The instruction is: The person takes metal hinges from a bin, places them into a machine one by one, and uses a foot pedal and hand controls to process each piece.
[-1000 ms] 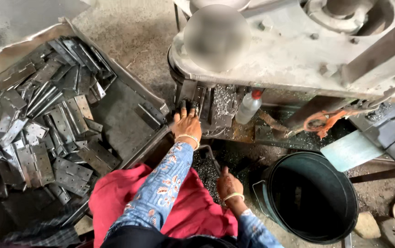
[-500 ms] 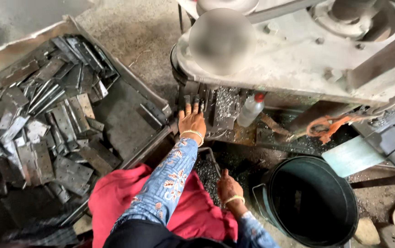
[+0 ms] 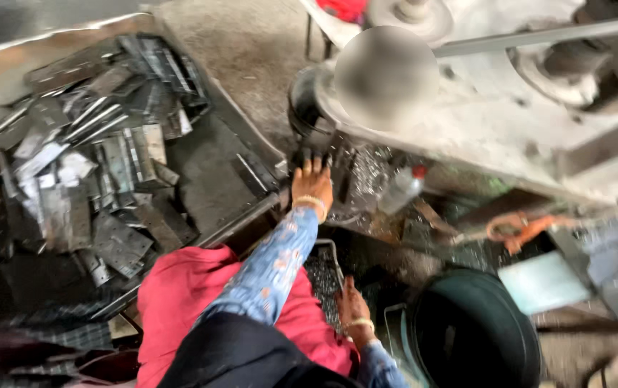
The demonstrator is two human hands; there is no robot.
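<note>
My left hand (image 3: 312, 181) reaches forward in a blue patterned sleeve, with a bangle at the wrist. Its spread fingertips rest on dark metal pieces (image 3: 316, 154) at the lower edge of a grey press machine (image 3: 481, 122). My right hand (image 3: 352, 305), also with a bangle, lies low by my lap on a narrow tray of small dark metal bits (image 3: 322, 269). Whether its fingers hold anything is hidden. A red cloth (image 3: 179, 287) covers my lap.
A large sheet-metal tray (image 3: 215, 165) on the left holds several flat hinge-like plates (image 3: 86, 179). A black bucket (image 3: 470, 334) stands at the lower right. A small plastic bottle with a red cap (image 3: 401, 188) and an orange cord (image 3: 521, 228) lie under the machine.
The view has tilted and blurred a little. My left hand has crept slightly further forward to the machine's edge. My right hand has stayed on the tray of bits.
</note>
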